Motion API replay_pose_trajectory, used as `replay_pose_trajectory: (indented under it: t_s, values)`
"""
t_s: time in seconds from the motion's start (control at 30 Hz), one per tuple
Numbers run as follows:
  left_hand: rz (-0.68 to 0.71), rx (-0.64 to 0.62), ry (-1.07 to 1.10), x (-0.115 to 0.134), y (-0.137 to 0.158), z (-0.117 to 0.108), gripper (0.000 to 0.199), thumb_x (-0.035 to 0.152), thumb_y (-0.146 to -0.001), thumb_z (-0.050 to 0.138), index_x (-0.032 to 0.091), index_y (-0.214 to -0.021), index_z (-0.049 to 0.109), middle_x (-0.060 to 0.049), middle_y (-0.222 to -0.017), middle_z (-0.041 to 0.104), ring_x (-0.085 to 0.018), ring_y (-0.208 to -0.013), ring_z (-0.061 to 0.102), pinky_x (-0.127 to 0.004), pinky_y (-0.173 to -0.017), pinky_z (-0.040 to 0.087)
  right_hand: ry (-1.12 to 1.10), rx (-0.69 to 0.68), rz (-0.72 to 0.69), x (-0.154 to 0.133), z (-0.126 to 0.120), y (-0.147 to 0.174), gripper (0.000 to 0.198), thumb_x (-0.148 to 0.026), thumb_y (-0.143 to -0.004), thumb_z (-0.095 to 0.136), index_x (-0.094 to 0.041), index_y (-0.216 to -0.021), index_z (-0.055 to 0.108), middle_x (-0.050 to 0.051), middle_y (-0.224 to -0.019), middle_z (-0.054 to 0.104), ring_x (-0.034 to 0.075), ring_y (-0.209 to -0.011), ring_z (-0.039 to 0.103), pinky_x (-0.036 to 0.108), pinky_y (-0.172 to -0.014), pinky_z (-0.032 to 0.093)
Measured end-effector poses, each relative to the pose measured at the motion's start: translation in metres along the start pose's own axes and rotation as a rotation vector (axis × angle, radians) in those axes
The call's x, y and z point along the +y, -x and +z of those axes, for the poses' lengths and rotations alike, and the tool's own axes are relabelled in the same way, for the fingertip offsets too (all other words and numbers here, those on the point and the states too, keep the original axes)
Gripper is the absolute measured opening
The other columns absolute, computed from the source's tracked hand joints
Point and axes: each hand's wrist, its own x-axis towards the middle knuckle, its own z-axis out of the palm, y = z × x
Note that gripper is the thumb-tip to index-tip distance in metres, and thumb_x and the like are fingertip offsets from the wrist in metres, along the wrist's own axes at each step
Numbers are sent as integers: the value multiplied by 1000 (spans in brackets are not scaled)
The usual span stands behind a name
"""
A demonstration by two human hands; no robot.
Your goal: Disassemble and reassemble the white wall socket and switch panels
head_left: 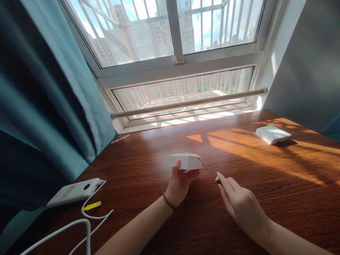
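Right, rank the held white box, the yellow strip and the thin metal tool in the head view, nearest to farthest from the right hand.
1. Thin metal tool: in the right hand.
2. Held white box: to the left, in the left hand.
3. Yellow strip: farther left, past the left hand.

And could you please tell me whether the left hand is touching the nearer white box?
Touching. The head view shows the left hand holding the nearer white box, its thumb overlapping the near side.
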Motion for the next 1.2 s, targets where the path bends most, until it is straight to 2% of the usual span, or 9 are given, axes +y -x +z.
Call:
replay_pose_trajectory:
  t_s: [0.1,0.2,0.3,0.4,0.6,0.77,0.9,1.0,1.2]
  values:
    - [50,-10,22,4,1,3,40,34,-81,53,16,-117,50,-10,-103,65,-25,-92,62,-41,-83,48,-548,-129,259,-1,-6,-10,34,-33,-90,40,-11,-107,59,5,-73,58,13,-58,55,24,-49,43]
    - [101,-27,65,10,1,6,47,29,-79,55,21,-124,45,-8,-109,62,-23,-97,59,-38,-84,47,-1009,-299,524,-7,-13,-19,36,-43,-87,43,-12,-96,61,-3,-62,45,2,-37,30,18,-32,22]
    - [133,-49,73,16,1,8,50,35,-78,57,24,-125,44,-7,-112,61,-21,-95,59,-34,-80,46,-1220,-324,591,-14,-14,-23,36,-44,-85,46,-12,-90,60,-5,-60,40,0,-36,23,17,-32,14]
    - [101,-63,58,21,2,8,51,43,-77,55,22,-123,47,-8,-111,62,-23,-92,60,-34,-76,46,-1232,-301,568,-17,-10,-22,34,-45,-84,48,-12,-86,59,-5,-59,40,0,-37,25,16,-32,15]
    - [-34,-118,90,25,-1,5,49,45,-80,49,13,-116,51,-13,-109,62,-30,-100,58,-49,-92,39,-1165,-238,539,-22,-1,-13,35,-47,-84,48,-14,-77,55,-6,-58,39,2,-39,29,16,-33,20]
    - [-90,-93,62,3,7,1,44,42,-77,54,14,-111,53,-13,-105,64,-29,-97,60,-45,-88,42,-1209,-155,656,-22,7,-18,36,-50,-80,51,-14,-73,51,-7,-56,38,1,-37,25,16,-32,17]
    - [-190,-201,24,-22,24,5,51,27,-68,66,17,-116,51,-10,-108,64,-30,-104,57,-42,-91,42,-1216,47,716,-3,-7,-26,35,-49,-81,50,-15,-76,51,-7,-57,38,0,-36,21,16,-32,14]
    - [-133,-146,98,-17,22,8,47,42,-78,55,18,-118,48,-11,-110,63,-31,-103,57,-46,-88,43,-1066,163,651,7,-31,-14,34,-49,-80,52,-15,-81,54,-5,-58,40,3,-42,32,15,-36,23]
    - [-190,-165,180,10,1,5,48,52,-78,49,15,-107,55,-12,-105,64,-30,-96,61,-41,-84,46,-680,-222,484,-1,-55,9,35,-44,-84,47,-16,-65,56,-3,-51,45,7,-41,39,20,-39,29]
